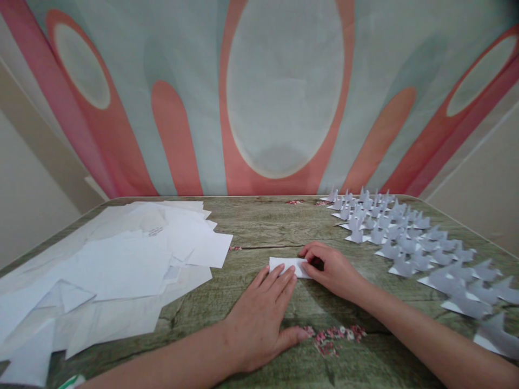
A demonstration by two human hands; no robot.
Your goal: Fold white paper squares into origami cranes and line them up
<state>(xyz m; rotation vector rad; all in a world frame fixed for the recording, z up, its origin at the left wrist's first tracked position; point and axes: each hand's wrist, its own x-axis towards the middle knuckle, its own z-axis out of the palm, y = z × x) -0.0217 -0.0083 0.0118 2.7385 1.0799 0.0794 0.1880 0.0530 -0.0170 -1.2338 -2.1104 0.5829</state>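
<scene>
A small folded rectangle of white paper (288,263) lies on the wood-patterned table in front of me. My left hand (265,308) is flat, with its fingertips resting on the paper's left and middle part and the thumb stretched out to the right. At the paper's right end, my right hand (330,268) pinches the edge between thumb and curled fingers. The fingers hide that end of the paper.
Loose white paper sheets (125,259) overlap in a wide pile on the left. Rows of folded white paper figures (401,237) with upright points fill the right side. A patterned backdrop (284,92) hangs behind the table (259,224).
</scene>
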